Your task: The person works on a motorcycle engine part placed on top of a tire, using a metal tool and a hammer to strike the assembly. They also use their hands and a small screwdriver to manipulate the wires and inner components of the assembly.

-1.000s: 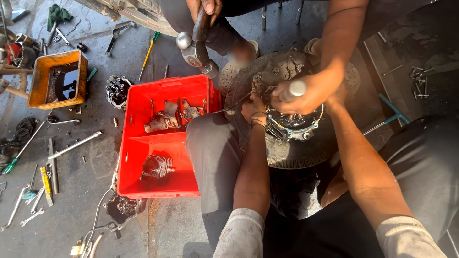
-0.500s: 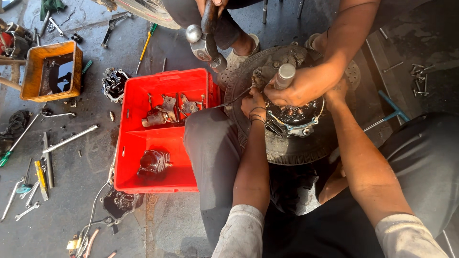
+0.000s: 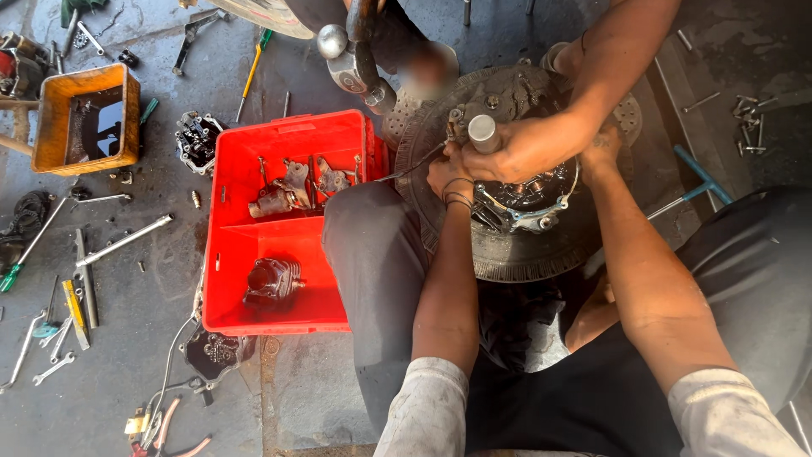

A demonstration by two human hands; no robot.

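Observation:
A tyre (image 3: 507, 262) lies flat on the floor with a metal hub assembly (image 3: 529, 199) in its middle. My left hand (image 3: 448, 173) is curled at the assembly's left edge around a thin metal tool (image 3: 406, 167) that points left. My right hand (image 3: 605, 142) rests at the tyre's far right and is mostly hidden under another person's forearm. That person's hand (image 3: 529, 148) holds a short steel cylinder (image 3: 482, 131) upright on the assembly. Their other hand holds a hammer (image 3: 351, 55) above the tyre's far left.
A red crate (image 3: 233, 254) with engine parts sits left of my knee (image 3: 372, 245). An orange box (image 3: 51, 127), spanners (image 3: 123, 241), screwdrivers and pliers (image 3: 165, 423) lie on the floor at left. A blue T-handle wrench (image 3: 698, 182) and loose bolts (image 3: 748, 118) lie at right.
The hammer has risen a little toward the top of the view. The other person's hand with the steel cylinder has shifted slightly left on the assembly. My hands stay in place.

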